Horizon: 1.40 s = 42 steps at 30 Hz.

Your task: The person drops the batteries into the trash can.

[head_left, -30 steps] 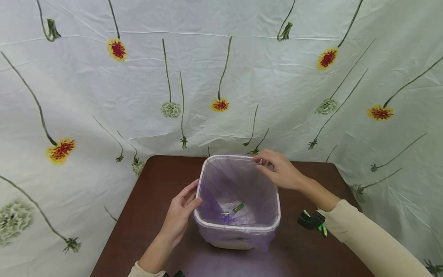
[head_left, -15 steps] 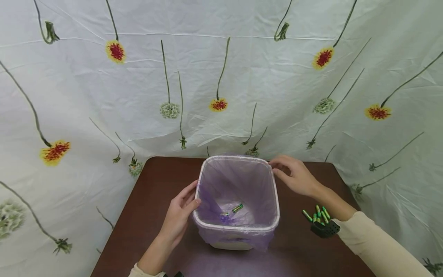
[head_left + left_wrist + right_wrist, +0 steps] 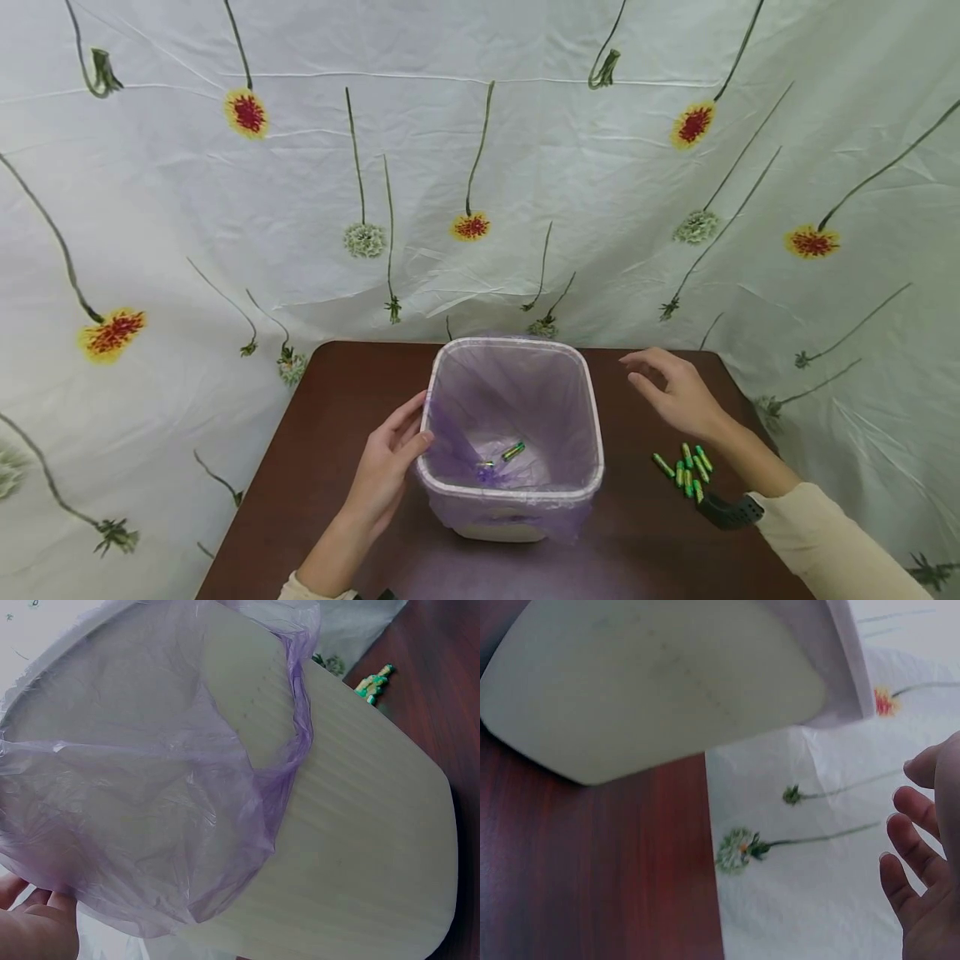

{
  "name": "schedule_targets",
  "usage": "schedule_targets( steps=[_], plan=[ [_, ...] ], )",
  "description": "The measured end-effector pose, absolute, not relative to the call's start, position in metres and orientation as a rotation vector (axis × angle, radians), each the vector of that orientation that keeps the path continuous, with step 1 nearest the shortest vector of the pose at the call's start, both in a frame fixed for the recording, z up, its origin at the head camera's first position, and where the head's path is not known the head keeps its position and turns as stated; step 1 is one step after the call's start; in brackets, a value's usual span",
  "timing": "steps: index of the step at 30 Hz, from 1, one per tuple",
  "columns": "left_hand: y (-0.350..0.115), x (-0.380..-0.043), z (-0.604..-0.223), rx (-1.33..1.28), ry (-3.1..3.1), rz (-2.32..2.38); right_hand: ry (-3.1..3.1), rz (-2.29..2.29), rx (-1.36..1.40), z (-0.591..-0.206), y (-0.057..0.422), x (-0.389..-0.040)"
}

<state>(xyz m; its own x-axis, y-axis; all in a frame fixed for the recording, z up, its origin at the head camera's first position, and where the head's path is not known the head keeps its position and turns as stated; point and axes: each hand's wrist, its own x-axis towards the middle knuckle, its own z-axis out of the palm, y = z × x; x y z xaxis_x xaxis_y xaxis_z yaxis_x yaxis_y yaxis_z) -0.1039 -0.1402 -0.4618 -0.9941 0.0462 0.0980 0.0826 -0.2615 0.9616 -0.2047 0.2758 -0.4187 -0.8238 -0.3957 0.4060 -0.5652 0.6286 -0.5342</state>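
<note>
A white trash bin (image 3: 501, 531) stands on the table with a translucent purple trash bag (image 3: 517, 375) lining it, its edge folded over the rim. My left hand (image 3: 384, 467) holds the bin's left rim, thumb at the top edge and fingers along the outside. Two green batteries (image 3: 513, 451) lie at the bottom of the lined bin, one partly covered by bunched purple film. Off to the bin's right, my right hand (image 3: 678, 398) hovers with loosely bent fingers and nothing in them; the right wrist view shows its fingers (image 3: 911, 840) apart from the bin.
Several loose green batteries (image 3: 687, 471) lie on the dark brown table (image 3: 337, 400) right of the bin, just below the right forearm. A white cloth with printed flowers (image 3: 420, 167) hangs behind and around the table. A black strap (image 3: 727, 510) circles the right wrist.
My right hand has moved from the bin's far rim off to the right, away from it, uncovering the loose batteries. My left hand has stayed on the left rim.
</note>
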Motion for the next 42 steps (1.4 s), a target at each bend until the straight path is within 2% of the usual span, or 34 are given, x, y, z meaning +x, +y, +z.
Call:
schedule_targets(
  steps=[12, 24, 34, 42],
  plan=[
    [-0.141, -0.104, -0.461, -0.171, -1.894, -2.477, -2.626, 0.945, 0.632, -0.446, 0.306, -0.19],
    [-0.141, -0.104, -0.462, -0.162, -1.904, -2.463, -2.638, 0.986, 0.46, -0.49, 0.339, -0.174],
    [-0.144, -0.104, -0.461, -0.159, -1.885, -2.455, -2.591, 1.001, 0.294, -0.549, 0.355, -0.162],
    [-0.141, -0.104, -0.464, -0.161, -1.906, -2.465, -2.582, 0.948, -0.039, -0.608, 0.369, -0.132]
  ],
)
